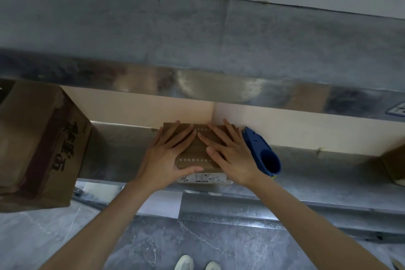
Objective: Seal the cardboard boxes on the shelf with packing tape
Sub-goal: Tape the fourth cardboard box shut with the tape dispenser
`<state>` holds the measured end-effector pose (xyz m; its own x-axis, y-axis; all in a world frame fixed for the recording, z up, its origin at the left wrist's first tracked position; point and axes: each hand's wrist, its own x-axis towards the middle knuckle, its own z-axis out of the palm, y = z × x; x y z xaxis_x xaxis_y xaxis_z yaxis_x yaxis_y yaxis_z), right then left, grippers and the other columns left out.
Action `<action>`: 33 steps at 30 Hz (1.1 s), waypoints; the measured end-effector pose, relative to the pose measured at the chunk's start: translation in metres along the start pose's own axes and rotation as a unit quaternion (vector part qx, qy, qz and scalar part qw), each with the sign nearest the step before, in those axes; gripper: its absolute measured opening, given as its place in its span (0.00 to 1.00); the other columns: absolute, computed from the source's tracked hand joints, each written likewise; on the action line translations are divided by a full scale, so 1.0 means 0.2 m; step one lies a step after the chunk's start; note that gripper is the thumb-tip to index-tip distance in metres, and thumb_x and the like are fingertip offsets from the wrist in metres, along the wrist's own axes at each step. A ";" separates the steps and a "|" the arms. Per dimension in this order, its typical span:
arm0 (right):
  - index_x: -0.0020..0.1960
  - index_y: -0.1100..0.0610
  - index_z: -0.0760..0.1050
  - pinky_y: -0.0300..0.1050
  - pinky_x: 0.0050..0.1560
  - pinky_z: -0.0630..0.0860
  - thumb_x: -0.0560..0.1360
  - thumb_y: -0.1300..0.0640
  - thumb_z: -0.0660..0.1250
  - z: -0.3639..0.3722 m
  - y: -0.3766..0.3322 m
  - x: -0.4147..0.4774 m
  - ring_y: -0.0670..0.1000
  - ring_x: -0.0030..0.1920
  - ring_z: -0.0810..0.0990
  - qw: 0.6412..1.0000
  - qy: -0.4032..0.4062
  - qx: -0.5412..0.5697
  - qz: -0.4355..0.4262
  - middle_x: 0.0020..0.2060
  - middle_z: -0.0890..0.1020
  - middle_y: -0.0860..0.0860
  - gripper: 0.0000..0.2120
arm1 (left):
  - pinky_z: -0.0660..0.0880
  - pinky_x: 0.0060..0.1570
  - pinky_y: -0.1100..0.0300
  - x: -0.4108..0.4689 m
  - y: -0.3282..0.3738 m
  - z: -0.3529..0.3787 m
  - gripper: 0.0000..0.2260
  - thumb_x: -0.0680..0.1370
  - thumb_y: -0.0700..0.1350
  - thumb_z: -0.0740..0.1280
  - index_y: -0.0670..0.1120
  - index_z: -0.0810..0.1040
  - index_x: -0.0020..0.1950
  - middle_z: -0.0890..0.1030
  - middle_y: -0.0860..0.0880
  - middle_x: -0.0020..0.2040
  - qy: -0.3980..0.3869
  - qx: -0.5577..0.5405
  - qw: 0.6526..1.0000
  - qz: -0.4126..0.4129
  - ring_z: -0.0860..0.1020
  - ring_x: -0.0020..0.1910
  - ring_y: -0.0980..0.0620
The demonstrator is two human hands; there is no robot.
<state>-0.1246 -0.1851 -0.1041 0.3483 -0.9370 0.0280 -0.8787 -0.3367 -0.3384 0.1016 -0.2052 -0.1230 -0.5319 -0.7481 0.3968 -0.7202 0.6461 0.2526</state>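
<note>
A small brown cardboard box (197, 151) lies on the metal shelf (122, 147) in the middle of the view, with printed tape strips across its top and a white label on its front face. My left hand (168, 155) lies flat on the left half of its top, fingers spread. Over the right half my right hand (230, 151) presses flat in the same way. A blue tape dispenser (263, 155) lies on the shelf just right of the box, touching neither hand.
A large brown box (39, 144) with dark printed characters stands at the left end of the shelf. Another box corner (394, 166) shows at the far right. A metal shelf (197, 50) hangs overhead. Grey floor and my shoes (195, 263) lie below.
</note>
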 end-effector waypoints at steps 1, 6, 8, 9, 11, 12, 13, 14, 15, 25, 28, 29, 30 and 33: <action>0.75 0.33 0.48 0.52 0.76 0.31 0.79 0.34 0.36 0.00 0.00 0.00 0.52 0.78 0.36 1.000 -0.011 -0.015 -0.004 0.79 0.48 0.40 0.25 | 0.58 0.74 0.38 0.00 0.00 0.00 0.40 0.73 0.73 0.59 0.47 0.70 0.74 0.64 0.54 0.76 -0.004 0.006 1.000 0.000 0.58 0.78 0.46; 0.78 0.36 0.45 0.55 0.75 0.31 0.79 0.33 0.33 0.00 0.01 0.00 0.53 0.78 0.37 0.998 -0.017 -0.066 -0.015 0.79 0.45 0.43 0.28 | 0.59 0.74 0.38 0.01 0.01 -0.02 0.42 0.73 0.74 0.55 0.45 0.68 0.76 0.65 0.51 0.77 -0.043 0.023 0.999 -0.008 0.60 0.78 0.46; 0.78 0.37 0.43 0.56 0.77 0.35 0.79 0.33 0.35 0.02 0.00 0.00 0.53 0.78 0.36 0.998 0.001 -0.061 0.006 0.80 0.45 0.44 0.29 | 0.57 0.76 0.40 0.01 0.02 -0.03 0.45 0.72 0.76 0.52 0.46 0.61 0.79 0.62 0.50 0.78 -0.068 0.025 0.997 -0.029 0.57 0.79 0.47; 0.78 0.38 0.43 0.56 0.77 0.37 0.79 0.33 0.36 0.03 0.00 0.00 0.51 0.78 0.35 0.999 0.012 -0.047 0.024 0.80 0.45 0.45 0.29 | 0.55 0.76 0.41 0.01 0.02 -0.03 0.47 0.71 0.77 0.51 0.46 0.58 0.80 0.60 0.51 0.79 -0.077 0.024 0.996 -0.041 0.55 0.79 0.48; 0.78 0.38 0.43 0.52 0.78 0.39 0.79 0.34 0.39 0.04 -0.01 0.00 0.48 0.78 0.34 0.998 0.033 0.006 0.054 0.80 0.44 0.44 0.28 | 0.54 0.77 0.41 0.02 0.03 -0.04 0.48 0.70 0.79 0.49 0.48 0.57 0.80 0.57 0.52 0.80 -0.084 0.005 0.994 -0.067 0.50 0.80 0.48; 0.77 0.37 0.45 0.49 0.77 0.40 0.80 0.34 0.41 0.04 -0.01 0.00 0.45 0.77 0.34 0.995 0.045 0.055 0.066 0.79 0.45 0.43 0.27 | 0.54 0.76 0.41 0.02 0.03 -0.04 0.48 0.69 0.79 0.48 0.49 0.58 0.80 0.55 0.53 0.80 -0.082 -0.018 0.993 -0.085 0.47 0.80 0.49; 0.76 0.35 0.48 0.45 0.76 0.41 0.80 0.35 0.44 0.04 -0.01 0.00 0.43 0.77 0.36 0.988 0.061 0.117 0.078 0.79 0.46 0.40 0.25 | 0.54 0.76 0.41 0.02 0.03 -0.04 0.47 0.69 0.79 0.47 0.50 0.59 0.80 0.53 0.55 0.81 -0.075 -0.048 0.990 -0.106 0.45 0.80 0.50; 0.75 0.34 0.51 0.41 0.75 0.43 0.80 0.36 0.47 0.04 -0.02 0.00 0.40 0.77 0.38 0.976 0.080 0.179 0.090 0.78 0.48 0.37 0.23 | 0.54 0.76 0.41 0.02 0.04 -0.03 0.46 0.70 0.79 0.47 0.51 0.60 0.79 0.52 0.56 0.81 -0.063 -0.080 0.987 -0.127 0.43 0.80 0.51; 0.73 0.33 0.54 0.37 0.73 0.44 0.80 0.37 0.50 0.03 -0.02 0.00 0.38 0.77 0.40 0.964 0.097 0.227 0.102 0.77 0.49 0.35 0.22 | 0.54 0.76 0.41 0.02 0.04 -0.03 0.46 0.70 0.79 0.47 0.51 0.61 0.79 0.52 0.56 0.80 -0.049 -0.108 0.982 -0.145 0.43 0.80 0.52; 0.75 0.40 0.61 0.17 0.56 0.57 0.79 0.42 0.61 0.04 -0.03 0.00 0.34 0.71 0.56 0.886 0.144 0.400 0.187 0.76 0.56 0.36 0.25 | 0.52 0.77 0.44 0.02 0.04 0.00 0.38 0.71 0.70 0.65 0.53 0.66 0.76 0.56 0.59 0.79 0.013 -0.230 0.953 -0.199 0.46 0.80 0.55; 0.74 0.38 0.61 0.29 0.65 0.59 0.77 0.40 0.63 0.04 -0.02 0.00 0.36 0.72 0.57 0.883 0.147 0.405 0.188 0.75 0.57 0.36 0.27 | 0.51 0.76 0.46 0.01 0.04 0.01 0.39 0.68 0.69 0.67 0.53 0.66 0.76 0.56 0.58 0.79 0.015 -0.233 0.953 -0.193 0.46 0.80 0.54; 0.73 0.38 0.61 0.34 0.68 0.61 0.77 0.41 0.63 0.05 -0.02 0.00 0.38 0.73 0.58 0.885 0.146 0.402 0.186 0.75 0.57 0.36 0.26 | 0.51 0.76 0.47 0.01 0.04 0.00 0.40 0.67 0.69 0.68 0.53 0.66 0.76 0.56 0.58 0.79 0.014 -0.229 0.955 -0.187 0.46 0.80 0.54; 0.72 0.38 0.62 0.39 0.70 0.63 0.77 0.42 0.64 0.05 -0.01 0.00 0.40 0.73 0.58 0.888 0.144 0.397 0.183 0.75 0.57 0.38 0.25 | 0.51 0.76 0.48 0.01 0.04 0.00 0.42 0.66 0.69 0.69 0.52 0.66 0.76 0.57 0.57 0.79 0.013 -0.223 0.958 -0.180 0.46 0.80 0.54; 0.69 0.39 0.65 0.46 0.72 0.66 0.78 0.44 0.66 0.05 -0.01 0.01 0.42 0.72 0.61 0.896 0.141 0.382 0.178 0.75 0.58 0.39 0.21 | 0.50 0.76 0.49 0.01 0.03 0.00 0.50 0.61 0.70 0.72 0.51 0.63 0.78 0.58 0.56 0.79 -0.001 -0.209 0.963 -0.171 0.47 0.80 0.52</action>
<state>-0.1195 -0.1848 -0.1131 -0.1006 -0.9949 -0.0092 -0.4002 0.0489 -0.9151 0.0963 -0.2021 -0.1206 -0.2965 -0.9278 0.2264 -0.6119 0.3666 0.7009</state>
